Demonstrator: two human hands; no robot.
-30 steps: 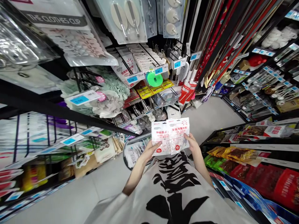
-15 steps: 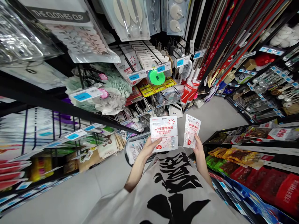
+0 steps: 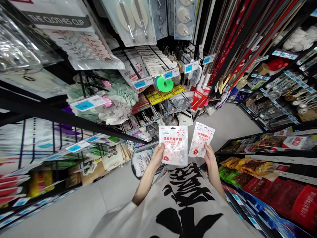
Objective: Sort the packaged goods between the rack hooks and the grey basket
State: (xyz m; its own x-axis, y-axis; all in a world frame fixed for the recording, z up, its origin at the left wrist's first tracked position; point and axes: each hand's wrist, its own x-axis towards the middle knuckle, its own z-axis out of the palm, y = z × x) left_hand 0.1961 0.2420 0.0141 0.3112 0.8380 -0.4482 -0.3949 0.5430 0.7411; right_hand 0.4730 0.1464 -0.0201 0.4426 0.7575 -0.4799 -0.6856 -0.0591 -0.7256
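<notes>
My left hand [image 3: 157,156] pinches the left edge of a white packet of moth and mildew tablets [image 3: 174,142], its printed front facing me. Similar in print, a second packet [image 3: 201,140] is gripped at its lower right edge by my right hand [image 3: 210,155]. Both packets are upright in front of my chest, side by side with a narrow gap between them. Red lettering and a red "50" spot mark each one. The fingers behind the packets are mostly hidden. More packets with the same red mark [image 3: 135,70] hang on a shelf hook ahead.
A shopping basket [image 3: 134,164] with packaged goods is beyond my left forearm. Hooks with bath puffs [image 3: 116,109] and price tags [image 3: 88,103] jut out at left. Snack bags [image 3: 274,191] fill the shelf at right. Long poles [image 3: 230,39] stand ahead above the grey floor [image 3: 223,120].
The right packet has turned and tilted, showing more of its front. My left thumb has moved from the packet's face to its left edge, and that packet is slightly lower.
</notes>
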